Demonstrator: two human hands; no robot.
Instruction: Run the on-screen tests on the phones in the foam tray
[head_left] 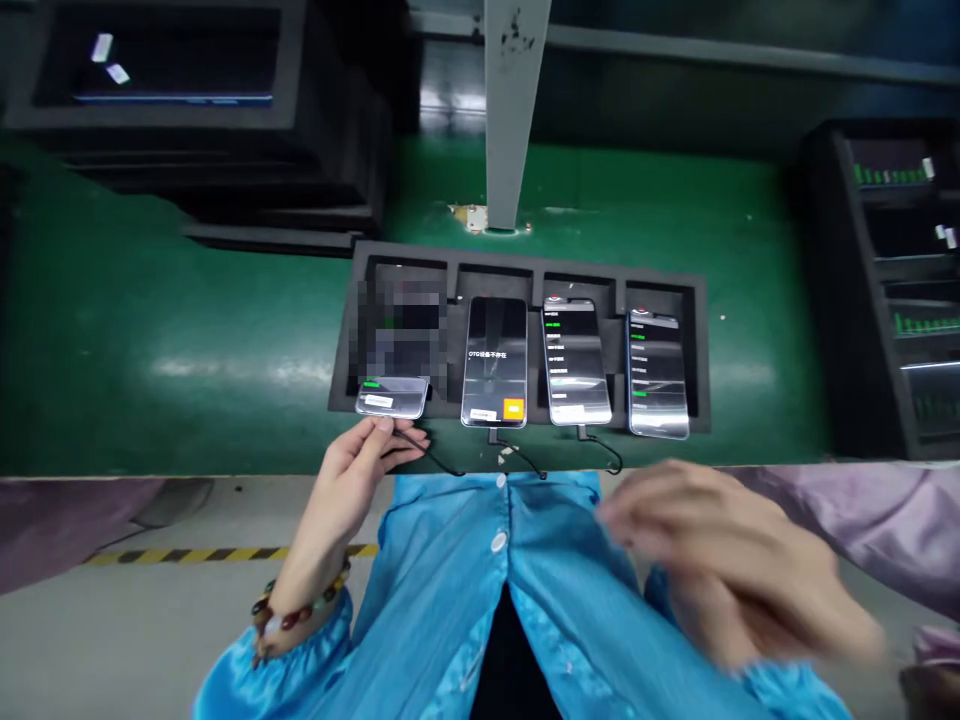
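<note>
Several smartphones lie in a black foam tray (pixel 570 275) at the bench's front edge. My left hand (pixel 367 450) pinches a black cable connector at the lower end of the leftmost phone (pixel 391 397), whose upper part is pixelated. Beside it, the second phone (pixel 495 370) shows white text and an orange button; a short cable (pixel 517 453) hangs from its lower end. The third phone (pixel 577 365) also has a cable (pixel 604 447) attached. On the rightmost phone (pixel 658 375) a list is lit, and no cable shows there. My right hand (pixel 727 560) is motion-blurred in front of the bench edge, its fingers unclear.
Black foam trays (pixel 225 150) are stacked at the back left. Another black tray (pixel 870 300) with lit phones stands on the right. A grey metal post (pixel 514 120) rises behind the middle tray from the green bench (pixel 247 340). Purple clothing (pixel 885 510) shows at the right.
</note>
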